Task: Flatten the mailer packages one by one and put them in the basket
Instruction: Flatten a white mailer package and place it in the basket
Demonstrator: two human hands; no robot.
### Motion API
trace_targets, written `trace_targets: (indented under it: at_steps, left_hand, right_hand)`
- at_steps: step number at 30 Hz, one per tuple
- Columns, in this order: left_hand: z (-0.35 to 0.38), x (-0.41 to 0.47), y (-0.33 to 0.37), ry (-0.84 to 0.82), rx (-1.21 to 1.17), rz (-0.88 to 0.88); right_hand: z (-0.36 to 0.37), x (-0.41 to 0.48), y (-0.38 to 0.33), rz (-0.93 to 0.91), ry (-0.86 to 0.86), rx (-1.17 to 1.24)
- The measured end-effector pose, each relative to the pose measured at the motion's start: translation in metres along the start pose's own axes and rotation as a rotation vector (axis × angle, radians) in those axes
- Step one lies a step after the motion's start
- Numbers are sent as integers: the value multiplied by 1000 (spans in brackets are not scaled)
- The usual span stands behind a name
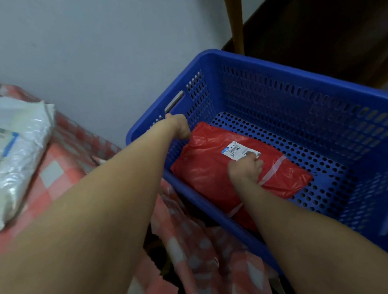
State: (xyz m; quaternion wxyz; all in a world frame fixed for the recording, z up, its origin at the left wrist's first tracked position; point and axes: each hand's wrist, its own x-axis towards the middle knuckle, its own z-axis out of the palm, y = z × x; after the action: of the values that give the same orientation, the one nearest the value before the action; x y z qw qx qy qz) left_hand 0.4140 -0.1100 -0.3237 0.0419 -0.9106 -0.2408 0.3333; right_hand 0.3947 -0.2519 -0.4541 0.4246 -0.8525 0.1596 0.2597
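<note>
now placing: red mailer (209,169) lies on the blue basket (300,73) floor, near its left wall. left hand (179,127) pinches its far corner; right hand (245,169) sits curled by the label, grip unclear. next, likely: release, fetch the white mailer (9,154).

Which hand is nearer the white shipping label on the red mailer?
Right. The right hand rests on the red mailer, touching the label; the left hand is at the mailer's far corner.

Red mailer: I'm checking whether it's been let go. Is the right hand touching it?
Touching. The head view shows the right hand, fingers curled, lying against the top of the red mailer beside its white label, with no gap visible.
</note>
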Motion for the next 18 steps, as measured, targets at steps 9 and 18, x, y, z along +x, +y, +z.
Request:
trace_targets:
  at_steps: [9,18]
  left_hand:
    - [-29,-94,-53,420,-302,-5]
    - [-29,-228,-113,838,-392,-74]
  right_hand:
    - [-23,-84,-90,-407,-57,18]
    - [-29,-220,-159,-726,-95,39]
